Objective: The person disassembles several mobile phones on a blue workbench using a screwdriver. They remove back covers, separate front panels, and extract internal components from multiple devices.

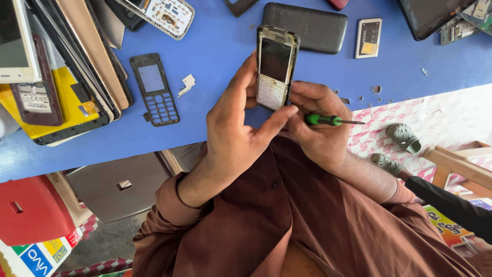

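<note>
Both hands grip a stripped bar phone (275, 69) upright over the blue tabletop (215, 56): left hand (238, 125) clasps its edges, right hand (318, 123) backs it while pinching a green-handled screwdriver (330, 120). Glossy screen, pale bare keypad membrane. Black plastic keypad frame (155, 90) lies flat to the left.

Glossy glass screen on stripped keypad phone (275, 66), dull metal frame. Green plastic handle, thin steel shaft on screwdriver (330, 120). Matt blue worktop (215, 56), chipped. Matt black plastic back cover (312, 28).

Blue table (215, 46), green-handled screwdriver (324, 120), brown shirt (287, 220), black phone cover (307, 26), pink-patterned floor (435, 118)
</note>
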